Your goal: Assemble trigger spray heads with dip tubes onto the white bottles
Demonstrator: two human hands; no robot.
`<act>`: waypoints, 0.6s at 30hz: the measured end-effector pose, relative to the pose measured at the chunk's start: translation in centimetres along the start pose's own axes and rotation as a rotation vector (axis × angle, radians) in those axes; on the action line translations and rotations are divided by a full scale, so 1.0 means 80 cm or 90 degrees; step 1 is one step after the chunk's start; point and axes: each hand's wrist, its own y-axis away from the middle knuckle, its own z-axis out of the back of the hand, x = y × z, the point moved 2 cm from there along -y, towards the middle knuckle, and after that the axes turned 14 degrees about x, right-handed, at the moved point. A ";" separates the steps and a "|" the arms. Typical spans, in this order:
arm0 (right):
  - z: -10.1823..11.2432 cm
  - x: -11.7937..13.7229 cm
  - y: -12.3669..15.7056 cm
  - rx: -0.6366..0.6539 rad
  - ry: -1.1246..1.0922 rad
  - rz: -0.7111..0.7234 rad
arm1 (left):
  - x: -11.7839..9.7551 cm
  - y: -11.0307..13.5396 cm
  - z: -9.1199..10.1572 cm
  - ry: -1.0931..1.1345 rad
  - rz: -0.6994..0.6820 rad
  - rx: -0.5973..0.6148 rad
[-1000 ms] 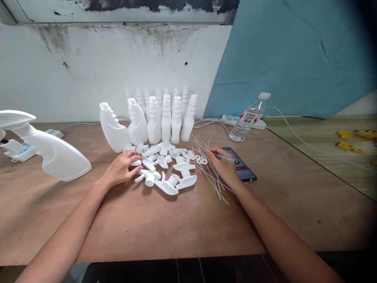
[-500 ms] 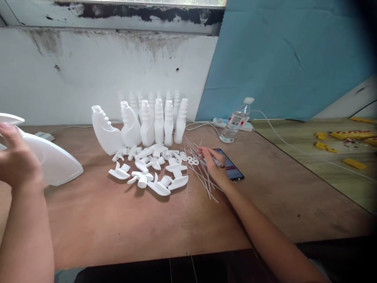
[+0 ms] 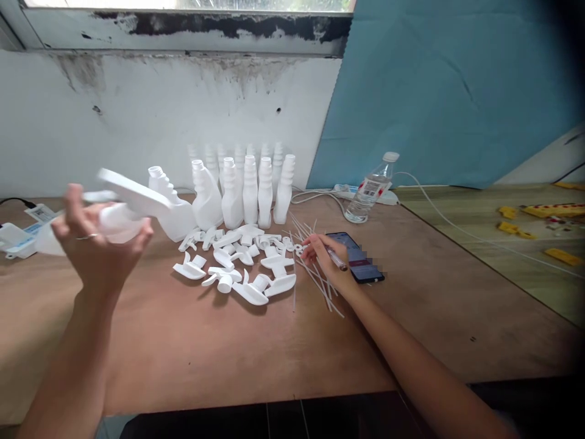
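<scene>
My left hand (image 3: 98,244) is closed round a white spray bottle (image 3: 50,236), raised above the table's left side. The bottle is tipped, with its body to the left and its trigger spray head (image 3: 137,194) to the right; motion blurs it. A pen (image 3: 337,259) sits in my right hand (image 3: 325,253). The fingertips of that hand are by small white washers (image 3: 299,249) and thin white tubes (image 3: 320,283); whether they touch them I cannot tell. Several loose trigger heads (image 3: 251,289) lie mid-table. Behind them stand several white bottles (image 3: 232,198) without heads.
A phone (image 3: 359,259) lies right of my right hand. Farther back stand a water bottle (image 3: 368,192) and a power strip with a white cable (image 3: 315,194). A white and blue box (image 3: 22,238) is at the far left. Yellow parts (image 3: 562,256) lie on the right-hand surface.
My left hand has brought the spray bottle rightward and turned it, so its head now points right. My right hand keeps the pen, its fingers drawn slightly left and down toward the washers.
</scene>
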 end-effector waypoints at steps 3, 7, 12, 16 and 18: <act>-0.016 0.007 0.001 0.168 -0.187 -0.023 | -0.063 0.013 0.000 -0.117 -0.324 0.002; -0.046 0.022 0.011 0.393 -0.421 -0.056 | -0.124 0.036 -0.009 -0.061 -0.537 0.125; -0.078 0.035 0.031 0.560 -0.523 -0.125 | -0.148 0.057 -0.038 0.218 -0.463 0.545; -0.088 0.045 0.040 0.631 -0.545 -0.169 | -0.159 0.062 -0.044 0.314 -0.389 0.658; -0.089 0.051 0.040 0.627 -0.531 -0.201 | -0.166 0.061 -0.039 0.302 -0.369 0.678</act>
